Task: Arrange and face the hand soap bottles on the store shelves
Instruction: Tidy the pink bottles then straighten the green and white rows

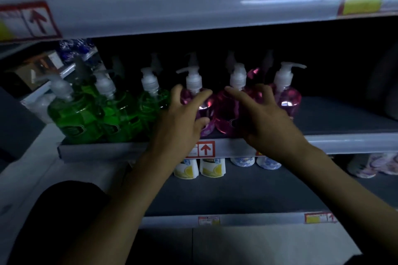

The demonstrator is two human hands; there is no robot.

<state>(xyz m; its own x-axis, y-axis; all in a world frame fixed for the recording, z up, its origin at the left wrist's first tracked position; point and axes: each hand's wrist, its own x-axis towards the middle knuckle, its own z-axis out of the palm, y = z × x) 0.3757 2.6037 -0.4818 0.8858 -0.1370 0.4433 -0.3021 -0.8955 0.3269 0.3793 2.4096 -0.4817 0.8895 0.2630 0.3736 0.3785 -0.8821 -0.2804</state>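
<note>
Three green soap bottles (pixel 73 114) stand upright at the left end of the middle shelf (pixel 344 114), close to its front edge, the nearest spout aimed left. The left hand (pixel 183 122) spreads round the first pink bottle (pixel 205 104), whose spout points left. The right hand (pixel 267 122) lies over the second pink bottle (pixel 226 114). Whether either hand truly clasps, I cannot tell. The third pink bottle (pixel 288 97) points its spout right, with bare shelf beyond. A price tag (pixel 205 149) sits on the front edge, above lemon packs (pixel 212 168).

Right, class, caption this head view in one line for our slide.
Left hand and right hand reach toward pink soap bottles on a dim shelf, green soap bottles alongside.
</note>
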